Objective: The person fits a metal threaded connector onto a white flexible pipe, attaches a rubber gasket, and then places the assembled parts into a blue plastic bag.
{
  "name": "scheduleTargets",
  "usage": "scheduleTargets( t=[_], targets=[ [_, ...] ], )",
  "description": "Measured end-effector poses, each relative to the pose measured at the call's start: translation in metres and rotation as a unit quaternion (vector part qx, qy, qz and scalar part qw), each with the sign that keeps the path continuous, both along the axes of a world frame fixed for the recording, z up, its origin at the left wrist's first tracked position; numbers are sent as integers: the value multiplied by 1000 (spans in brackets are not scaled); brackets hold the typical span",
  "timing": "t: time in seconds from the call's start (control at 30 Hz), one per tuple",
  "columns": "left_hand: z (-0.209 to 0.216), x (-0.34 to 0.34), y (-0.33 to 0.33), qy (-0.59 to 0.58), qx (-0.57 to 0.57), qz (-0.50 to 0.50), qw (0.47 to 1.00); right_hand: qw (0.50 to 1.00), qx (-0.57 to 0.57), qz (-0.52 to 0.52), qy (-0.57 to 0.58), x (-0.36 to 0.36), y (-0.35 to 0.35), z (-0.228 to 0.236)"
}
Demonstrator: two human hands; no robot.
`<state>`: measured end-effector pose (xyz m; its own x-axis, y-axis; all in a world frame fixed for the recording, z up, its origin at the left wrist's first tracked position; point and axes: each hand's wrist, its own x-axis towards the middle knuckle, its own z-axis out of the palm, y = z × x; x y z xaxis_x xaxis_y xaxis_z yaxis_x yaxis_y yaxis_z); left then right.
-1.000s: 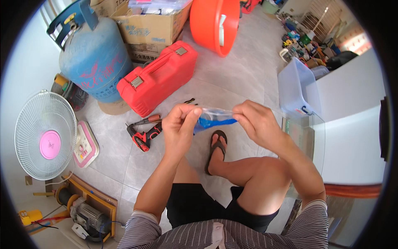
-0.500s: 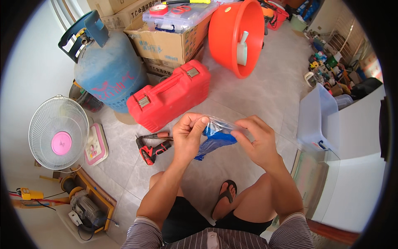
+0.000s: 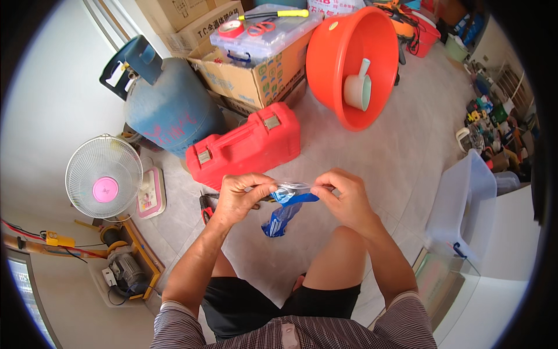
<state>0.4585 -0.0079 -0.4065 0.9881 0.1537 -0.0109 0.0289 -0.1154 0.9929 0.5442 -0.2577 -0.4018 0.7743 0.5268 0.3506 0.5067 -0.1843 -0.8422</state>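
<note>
A blue-and-clear plastic bag [image 3: 279, 220] hangs crumpled between my hands, above the floor and in front of my knees. My left hand [image 3: 239, 196] pinches one end of its clear top edge between thumb and fingers. At the other end my right hand [image 3: 342, 198] grips the same edge, and the strip between them is stretched nearly level. What the bag holds, if anything, cannot be made out. Beyond my left hand lies a red-and-black cordless drill [image 3: 206, 210], largely hidden by that hand and wrist.
A red hard case [image 3: 250, 142] stands just past my hands. Behind it are a blue gas cylinder [image 3: 171, 104] and stacked cardboard boxes [image 3: 232, 81]. An orange tub [image 3: 322, 70] holds a dipper [image 3: 356, 93]. At left stands a fan [image 3: 104, 166]; at right, a clear bin [image 3: 459, 203].
The view has shifted, so surroundings sit lower and further right. Both hands still hold the bag's top edge; its blue lower part now hangs straighter down. The drill is more covered by my left hand.
</note>
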Motion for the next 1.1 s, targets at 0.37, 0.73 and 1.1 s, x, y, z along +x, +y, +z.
scheduleTargets(
  t=[0.37, 0.73, 1.1],
  targets=[
    [35, 37, 8, 0, 179, -130, 975, 999, -37, 34, -18, 17, -3, -9],
    [-8, 115, 13, -104, 181, -322, 923, 986, -140, -86, -35, 22, -11, -2],
    [-59, 145, -68, 138, -192, -436, 868, 937, -220, -272, -18, -40, -36, 8]
  ],
)
